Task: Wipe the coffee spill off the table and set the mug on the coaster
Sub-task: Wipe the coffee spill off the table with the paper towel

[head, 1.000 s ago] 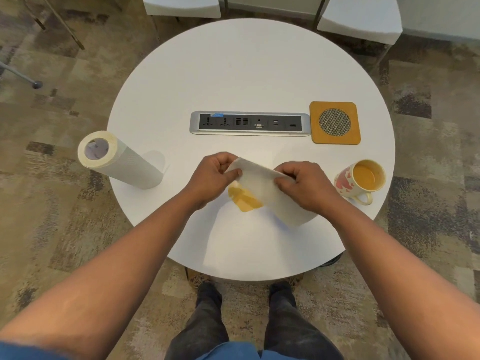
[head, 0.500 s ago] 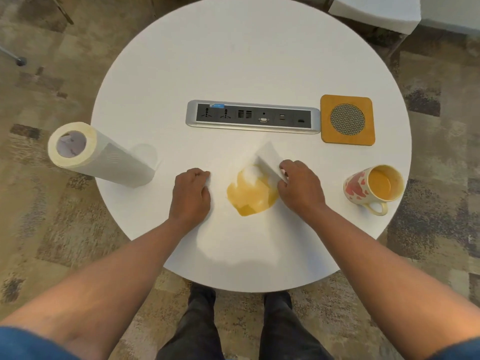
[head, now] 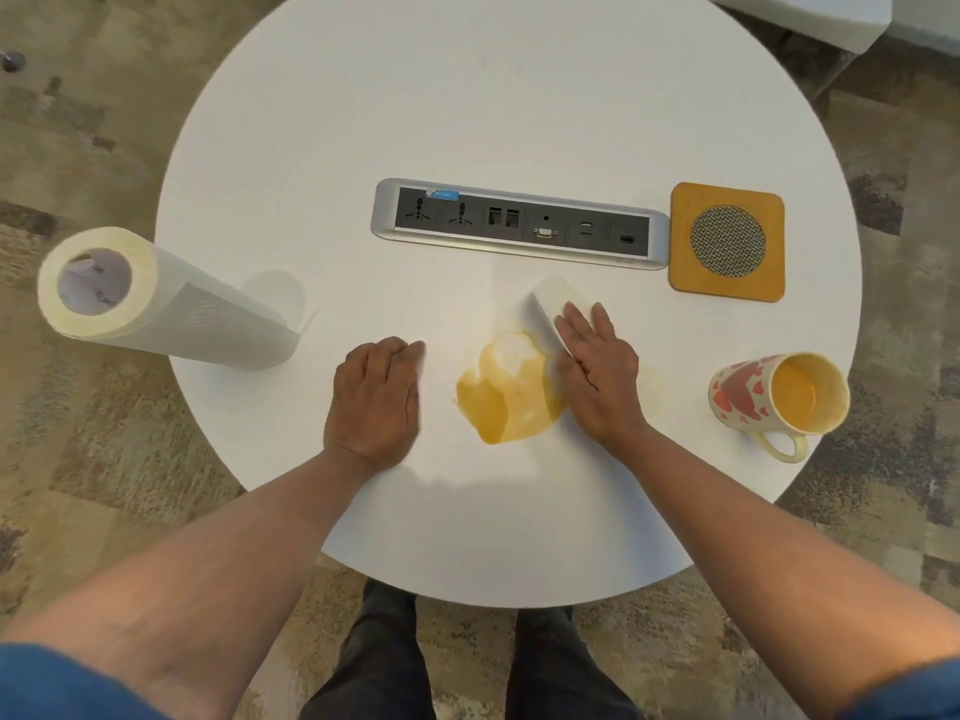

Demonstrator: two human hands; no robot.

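A yellow-brown coffee spill (head: 506, 394) lies on the round white table (head: 467, 122), between my hands. My right hand (head: 597, 371) presses flat on a folded white paper towel (head: 550, 304) at the spill's right edge, fingers straight. My left hand (head: 376, 397) rests flat on the table left of the spill and holds nothing. A cream mug with red hearts (head: 774, 400) stands at the right edge, its handle toward me. The orange square coaster (head: 727, 241) with a round mesh centre lies behind the mug, bare.
A paper towel roll (head: 156, 304) stands at the table's left edge. A silver socket panel (head: 519, 223) is set into the table's middle, left of the coaster. A white chair (head: 810, 13) stands beyond the far right. My legs are under the near edge.
Both hands held the towel up a second ago. The right hand has since laid it at the spill's right edge and flattened on it; the left let go and rests on the table.
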